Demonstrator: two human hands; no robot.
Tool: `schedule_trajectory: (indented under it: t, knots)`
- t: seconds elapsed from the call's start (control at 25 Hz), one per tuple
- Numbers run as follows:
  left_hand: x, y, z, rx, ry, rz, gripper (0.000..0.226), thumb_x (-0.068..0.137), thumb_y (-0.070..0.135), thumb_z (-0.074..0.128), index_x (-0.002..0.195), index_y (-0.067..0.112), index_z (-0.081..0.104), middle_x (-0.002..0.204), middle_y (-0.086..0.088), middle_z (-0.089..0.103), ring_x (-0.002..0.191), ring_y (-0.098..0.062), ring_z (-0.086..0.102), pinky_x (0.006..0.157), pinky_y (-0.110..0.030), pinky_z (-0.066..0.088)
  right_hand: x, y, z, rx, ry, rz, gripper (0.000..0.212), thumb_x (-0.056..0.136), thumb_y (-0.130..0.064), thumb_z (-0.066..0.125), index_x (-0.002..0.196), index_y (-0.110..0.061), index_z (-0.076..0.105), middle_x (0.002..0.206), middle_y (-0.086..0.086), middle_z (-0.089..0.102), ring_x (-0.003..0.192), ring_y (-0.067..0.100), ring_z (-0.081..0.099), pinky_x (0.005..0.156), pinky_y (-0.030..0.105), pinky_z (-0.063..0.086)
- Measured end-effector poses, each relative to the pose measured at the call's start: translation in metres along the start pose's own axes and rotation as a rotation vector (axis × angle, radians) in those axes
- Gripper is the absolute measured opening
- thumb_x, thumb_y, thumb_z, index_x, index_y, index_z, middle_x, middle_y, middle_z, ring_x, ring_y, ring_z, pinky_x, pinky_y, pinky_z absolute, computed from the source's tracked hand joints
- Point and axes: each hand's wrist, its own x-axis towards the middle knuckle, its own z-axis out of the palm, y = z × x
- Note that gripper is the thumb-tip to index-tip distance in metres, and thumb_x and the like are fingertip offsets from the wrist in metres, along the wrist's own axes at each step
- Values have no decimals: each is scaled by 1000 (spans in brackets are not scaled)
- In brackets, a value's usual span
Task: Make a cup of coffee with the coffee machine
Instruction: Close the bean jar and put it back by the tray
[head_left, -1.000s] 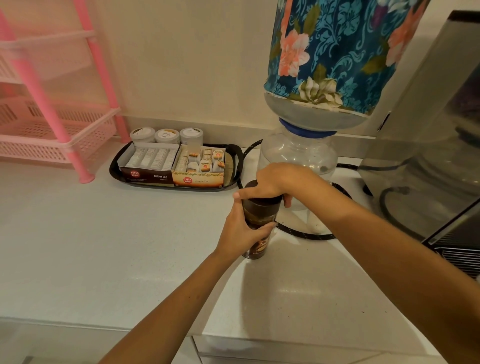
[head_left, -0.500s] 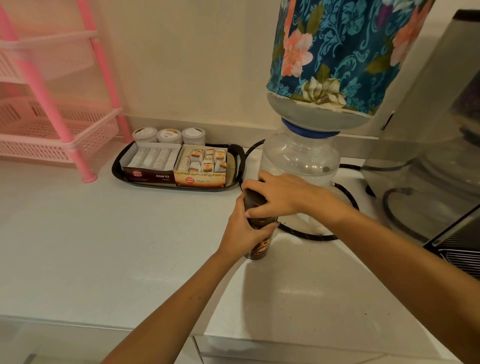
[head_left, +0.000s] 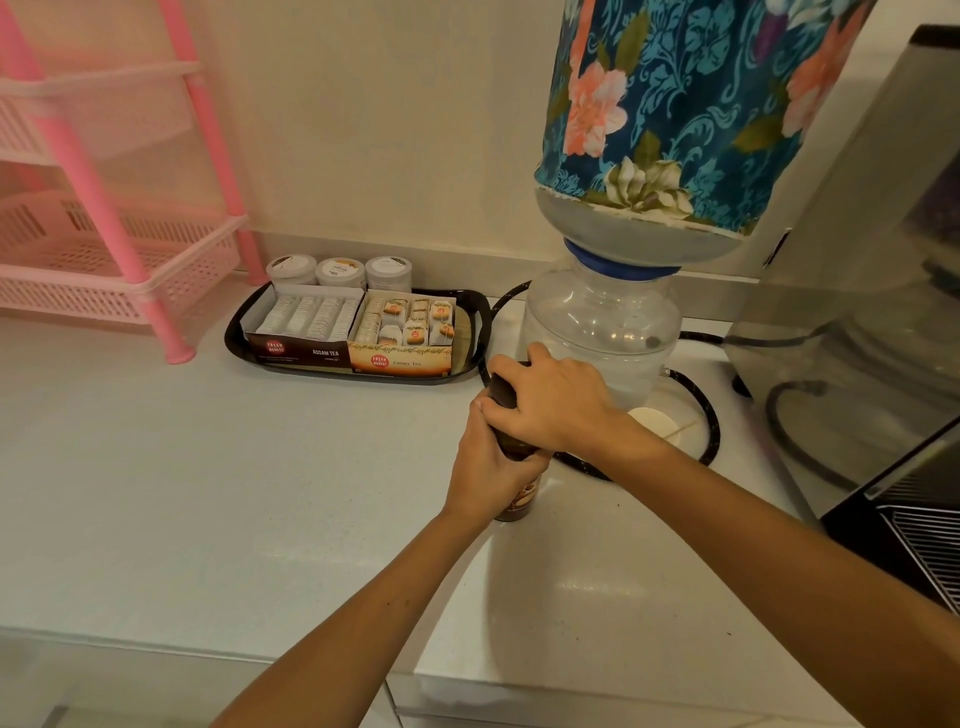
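A dark brown coffee jar (head_left: 519, 500) stands upright on the white counter (head_left: 260, 493), near the middle of the head view. My left hand (head_left: 491, 467) is wrapped around the jar's body. My right hand (head_left: 550, 402) grips its dark lid (head_left: 502, 391) from above and covers most of it. The coffee machine (head_left: 857, 338), steel-sided with a dark drip grille (head_left: 930, 551), stands at the right edge. A white paper cup (head_left: 655, 422) with a wooden stirrer sits behind my right wrist, partly hidden.
A water dispenser (head_left: 602, 322) with a floral-covered bottle (head_left: 675, 114) stands behind the jar, ringed by a black cable (head_left: 714, 431). A black tray (head_left: 467, 358) with tea boxes and three white tubs is at the back. A pink plastic rack (head_left: 104, 249) stands far left.
My right hand has turned on the lid, its fingers rotating from over the top toward the left side. The jar and my left hand stay in place.
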Motion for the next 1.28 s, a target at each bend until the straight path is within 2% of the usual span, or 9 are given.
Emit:
schedule_trajectory:
  t: [0.28,0.4,0.52,0.64,0.8,0.96,1.04,1.12,1.28]
  knots:
    - [0,-2,-3,-52,-17,12,77,69,22,81,125,37,31,114,17,51,102,9,53,77,-7,46,-8,1,7,132,69,74,63,80,-73,40,128,-33,38,113,7,51,94,26,56,75,36,49]
    - [1,-6,-5,-95,-15,57,81,69,18,81,126,46,30,122,15,51,112,5,51,83,-11,46,-20,5,16,445,70,193,91,67,-71,64,139,-33,25,131,3,46,115,25,50,89,38,49]
    - [0,-16,-10,-96,-63,25,85,70,20,82,132,43,29,128,13,49,116,2,50,84,-11,45,-31,10,32,811,132,276,113,54,-52,85,142,-33,17,138,0,45,126,20,41,99,35,42]
    - [-6,-31,-15,-53,-151,-22,78,70,15,79,131,33,33,121,14,54,111,-4,55,81,-13,48,-41,7,57,1067,157,260,104,55,-30,90,137,-29,27,126,-6,54,115,10,49,94,22,40]
    - [-4,-37,-18,56,-143,-34,62,70,23,80,119,33,43,109,22,58,98,5,58,73,-7,46,-37,1,79,1085,307,235,86,59,-31,87,131,-26,41,116,-12,60,110,8,58,94,24,50]
    - [23,-35,-38,87,-151,-10,62,68,32,80,120,34,44,111,21,59,101,-1,57,79,-11,47,-8,-4,67,1054,363,228,81,60,-31,87,126,-35,40,108,-28,52,102,0,54,80,-1,40]
    - [46,-33,-51,67,-155,38,65,70,36,79,125,34,43,116,21,57,106,0,55,83,-13,47,18,-7,53,1036,391,237,82,60,-31,87,127,-36,40,110,-25,53,104,0,52,82,1,38]
    - [68,-34,-67,95,-148,91,68,74,46,74,131,36,39,122,25,52,112,5,49,88,-10,43,47,-9,37,1029,433,256,84,59,-33,87,130,-31,41,116,-18,56,108,2,52,89,13,42]
    - [95,-82,-110,491,-106,187,53,88,55,53,133,32,41,127,18,48,113,1,48,89,-13,39,121,-9,4,1036,559,282,84,59,-31,86,130,-21,44,122,-6,61,106,3,55,90,21,46]
